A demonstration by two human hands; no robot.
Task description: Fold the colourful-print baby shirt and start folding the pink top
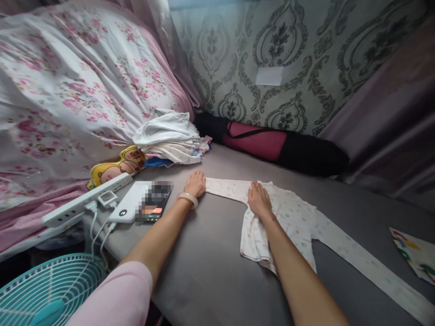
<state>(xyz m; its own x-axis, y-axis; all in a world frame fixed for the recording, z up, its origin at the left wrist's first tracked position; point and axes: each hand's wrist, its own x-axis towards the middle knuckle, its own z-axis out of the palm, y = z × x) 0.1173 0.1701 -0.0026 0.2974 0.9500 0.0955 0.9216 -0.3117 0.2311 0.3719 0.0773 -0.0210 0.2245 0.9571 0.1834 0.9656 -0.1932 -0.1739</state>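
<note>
A small white long-sleeved shirt (288, 210) with a faint pattern lies spread on the grey sheet, both sleeves stretched out sideways. My left hand (196, 184), a pale bangle at its wrist, rests at the cuff of the left-hand sleeve (226, 188) with its fingers laid flat. Near the shoulder, where that sleeve joins the body, my right hand (259, 200) presses down with outstretched fingers. The shirt's lower left side is rumpled beside my right forearm, which hides part of the body. The other sleeve (367, 260) runs toward the lower right corner.
A pile of clothes (170, 136) sits behind my left hand. Left are a phone (159, 203), white power bank (131, 206), power strip (88, 199), yellow cushion (115, 170) and turquoise fan (50, 290). A black-and-pink long bag (272, 145) lies along the wall; a colourful printed item (414, 253) lies right.
</note>
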